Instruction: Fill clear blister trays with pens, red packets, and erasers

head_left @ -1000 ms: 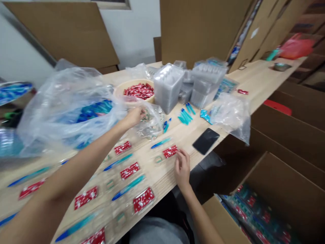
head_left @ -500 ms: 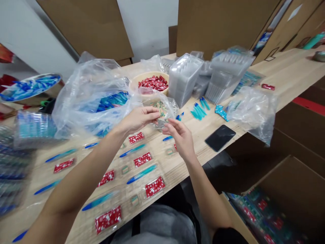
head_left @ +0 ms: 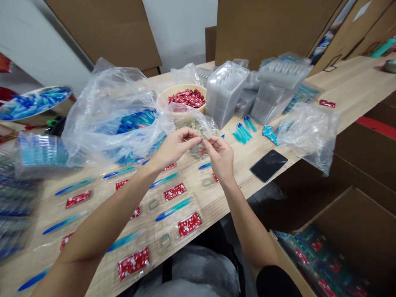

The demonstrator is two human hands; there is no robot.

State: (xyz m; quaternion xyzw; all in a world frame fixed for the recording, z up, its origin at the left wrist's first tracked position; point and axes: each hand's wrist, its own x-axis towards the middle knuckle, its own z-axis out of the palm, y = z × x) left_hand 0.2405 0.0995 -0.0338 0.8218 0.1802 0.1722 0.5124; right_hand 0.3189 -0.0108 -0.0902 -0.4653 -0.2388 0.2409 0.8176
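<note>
1. We cannot identify the tiny pale item [head_left: 203, 137] pinched between the bare left hand [head_left: 177, 144] and the bare right hand [head_left: 221, 159]; fingers cover most of it.
2. Just behind both hands, we see only part of the clear plastic bag of small pale-green pieces [head_left: 198, 122].
3. Below the right hand, its wrist hides much of a white-spotted red flat packet [head_left: 215, 177].
4. Well left of the left hand, stacked clear plastic trays [head_left: 14, 218] blur and leave our view's edge.

2 hands [head_left: 175, 148], 1 phone [head_left: 268, 166], 1 bowl [head_left: 203, 108], 1 pan [head_left: 66, 105], 1 open box [head_left: 355, 216] lower R. Laid out: approx. 9 red pkts [head_left: 189, 224], approx. 9 pens [head_left: 173, 209], min. 3 sm. blocks [head_left: 165, 240], some part-hidden.
</note>
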